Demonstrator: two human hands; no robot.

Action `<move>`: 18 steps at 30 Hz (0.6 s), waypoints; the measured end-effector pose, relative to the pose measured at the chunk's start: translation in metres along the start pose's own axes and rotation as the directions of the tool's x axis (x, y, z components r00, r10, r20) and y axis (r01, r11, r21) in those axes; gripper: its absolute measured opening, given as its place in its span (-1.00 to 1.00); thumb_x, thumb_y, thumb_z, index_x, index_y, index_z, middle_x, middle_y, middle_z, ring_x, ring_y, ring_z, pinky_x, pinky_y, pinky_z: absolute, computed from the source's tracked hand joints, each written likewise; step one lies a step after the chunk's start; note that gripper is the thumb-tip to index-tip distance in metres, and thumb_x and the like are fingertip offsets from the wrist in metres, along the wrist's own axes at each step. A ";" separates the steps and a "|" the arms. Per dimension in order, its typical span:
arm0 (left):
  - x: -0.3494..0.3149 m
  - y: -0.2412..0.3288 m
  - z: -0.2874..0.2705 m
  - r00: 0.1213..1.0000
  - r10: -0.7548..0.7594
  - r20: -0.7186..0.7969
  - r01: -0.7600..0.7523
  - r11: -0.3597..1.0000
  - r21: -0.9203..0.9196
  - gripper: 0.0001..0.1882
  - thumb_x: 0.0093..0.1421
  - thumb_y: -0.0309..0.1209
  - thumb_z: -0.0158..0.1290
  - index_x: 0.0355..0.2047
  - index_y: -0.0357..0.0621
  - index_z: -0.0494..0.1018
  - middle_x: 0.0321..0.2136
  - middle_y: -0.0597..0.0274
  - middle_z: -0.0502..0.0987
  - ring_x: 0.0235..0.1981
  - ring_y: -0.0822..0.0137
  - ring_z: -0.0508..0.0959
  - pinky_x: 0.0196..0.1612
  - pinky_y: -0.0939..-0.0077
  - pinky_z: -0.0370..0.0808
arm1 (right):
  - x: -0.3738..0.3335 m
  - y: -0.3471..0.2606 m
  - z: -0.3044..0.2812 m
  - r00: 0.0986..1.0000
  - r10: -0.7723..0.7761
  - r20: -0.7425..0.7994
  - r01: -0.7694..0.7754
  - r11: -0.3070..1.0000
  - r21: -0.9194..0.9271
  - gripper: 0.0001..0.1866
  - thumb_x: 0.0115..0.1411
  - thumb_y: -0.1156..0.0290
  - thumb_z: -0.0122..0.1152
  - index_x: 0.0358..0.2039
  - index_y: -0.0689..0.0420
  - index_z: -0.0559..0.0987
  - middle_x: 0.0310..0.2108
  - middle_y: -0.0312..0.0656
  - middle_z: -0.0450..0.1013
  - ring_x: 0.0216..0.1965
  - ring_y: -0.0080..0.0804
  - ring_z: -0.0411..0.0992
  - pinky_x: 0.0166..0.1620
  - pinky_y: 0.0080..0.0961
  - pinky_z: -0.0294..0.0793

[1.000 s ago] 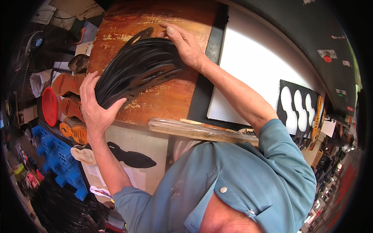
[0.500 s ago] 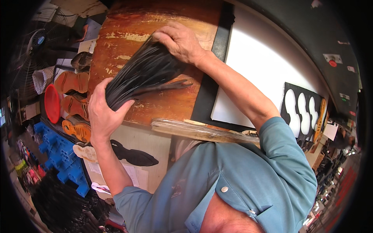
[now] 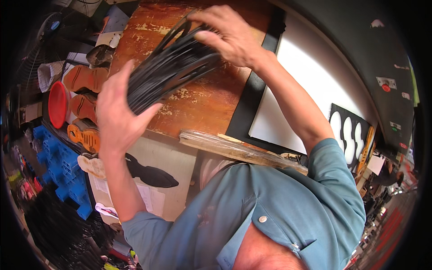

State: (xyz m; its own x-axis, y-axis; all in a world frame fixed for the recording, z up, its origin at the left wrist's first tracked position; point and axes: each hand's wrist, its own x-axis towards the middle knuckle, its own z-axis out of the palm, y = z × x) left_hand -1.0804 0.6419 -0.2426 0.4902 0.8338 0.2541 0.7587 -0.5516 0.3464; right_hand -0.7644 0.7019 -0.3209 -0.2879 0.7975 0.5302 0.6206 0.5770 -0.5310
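A bundle of thin, black, flexible strip-like pieces [image 3: 168, 72] is held slantwise above the worn brown wooden board [image 3: 202, 110]. Its lower left end sits in my left hand [image 3: 118, 112], between the thumb and the fingers, and motion blurs that hand somewhat. At the upper right end my right hand [image 3: 231, 38] closes on the pieces, the thumb on the near side and the fingers over the far side. Some pieces there bow apart, with gaps between them. The exact outline of the pieces is smeared.
A white panel [image 3: 292, 85] lies right of the board, with a black sheet with rounded cutouts [image 3: 335, 123] beside it. A plastic-wrapped bar [image 3: 234, 150] runs along the near edge. Leftward are a red bowl [image 3: 57, 105], orange sole-shaped pieces [image 3: 83, 137], blue plastic blocks [image 3: 60, 168] and a fan [image 3: 47, 27].
Both hands and the bundle have risen a little in the picture, my right hand also shifting right. The loose ends at the bundle's right have drawn in, and its far pieces now bow outward.
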 end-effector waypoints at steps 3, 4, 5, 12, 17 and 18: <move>-0.002 -0.016 0.016 1.000 0.012 0.027 -0.015 0.993 0.119 0.09 -0.13 -0.26 0.56 0.44 -0.08 0.31 0.24 -0.04 0.51 0.24 -0.10 0.48 0.31 0.01 0.37 | -0.006 0.018 0.014 0.945 0.187 0.268 -0.202 0.979 0.029 -0.28 0.46 -0.24 0.05 0.31 0.11 0.54 0.15 0.09 0.52 0.31 0.12 0.38 0.40 -0.13 0.34; -0.006 -0.022 0.020 1.000 0.003 0.016 -0.005 0.993 0.115 0.09 -0.13 -0.26 0.56 0.43 -0.08 0.31 0.24 -0.03 0.51 0.24 -0.10 0.48 0.31 0.00 0.37 | -0.013 0.024 0.013 0.968 0.148 0.204 -0.172 0.979 0.106 -0.29 0.48 -0.21 0.03 0.33 0.13 0.52 0.21 0.09 0.49 0.34 0.10 0.36 0.41 -0.15 0.33; -0.012 -0.027 0.023 1.000 -0.008 0.027 0.005 0.994 0.105 0.08 -0.13 -0.26 0.56 0.43 -0.07 0.32 0.24 -0.02 0.52 0.24 -0.09 0.48 0.31 0.00 0.37 | -0.023 0.027 0.012 0.974 0.165 0.157 -0.192 0.965 0.177 -0.30 0.50 -0.17 0.01 0.35 0.14 0.49 0.27 0.09 0.45 0.37 0.08 0.35 0.42 -0.16 0.31; -0.017 -0.033 0.030 1.000 0.008 -0.020 -0.006 0.994 0.113 0.06 -0.12 -0.25 0.57 0.41 -0.06 0.34 0.25 0.00 0.50 0.24 -0.05 0.48 0.31 0.02 0.36 | -0.027 0.019 0.053 0.881 0.474 0.001 -0.378 0.701 0.605 -0.16 0.59 -0.24 -0.23 0.56 0.20 0.21 0.39 0.07 0.39 0.42 -0.21 0.33 0.50 -0.33 0.15; -0.019 -0.029 0.029 0.999 0.019 -0.047 -0.013 0.993 0.114 0.04 -0.12 -0.20 0.57 0.40 -0.05 0.38 0.25 0.02 0.50 0.22 -0.03 0.50 0.27 0.04 0.37 | -0.029 0.007 0.051 0.877 0.475 0.075 -0.454 0.766 0.455 -0.19 0.50 -0.24 0.00 0.40 0.25 0.44 0.33 0.21 0.42 0.39 0.08 0.35 0.45 -0.20 0.27; -0.019 -0.030 0.031 0.999 0.025 -0.040 -0.020 0.992 0.123 0.04 -0.12 -0.19 0.57 0.40 -0.05 0.39 0.24 0.04 0.51 0.21 -0.02 0.50 0.26 0.05 0.37 | -0.025 0.004 0.043 0.876 0.482 0.022 -0.459 0.819 0.345 -0.22 0.50 -0.22 0.02 0.35 0.26 0.49 0.29 0.21 0.45 0.35 0.09 0.38 0.43 -0.18 0.29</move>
State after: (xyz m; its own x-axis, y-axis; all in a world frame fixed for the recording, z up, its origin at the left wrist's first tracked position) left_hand -1.0996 0.6430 -0.2855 0.4913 0.8184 0.2983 0.7960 -0.5608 0.2277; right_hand -0.7862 0.6924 -0.3649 0.0309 0.9805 0.1939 0.3890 0.1669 -0.9060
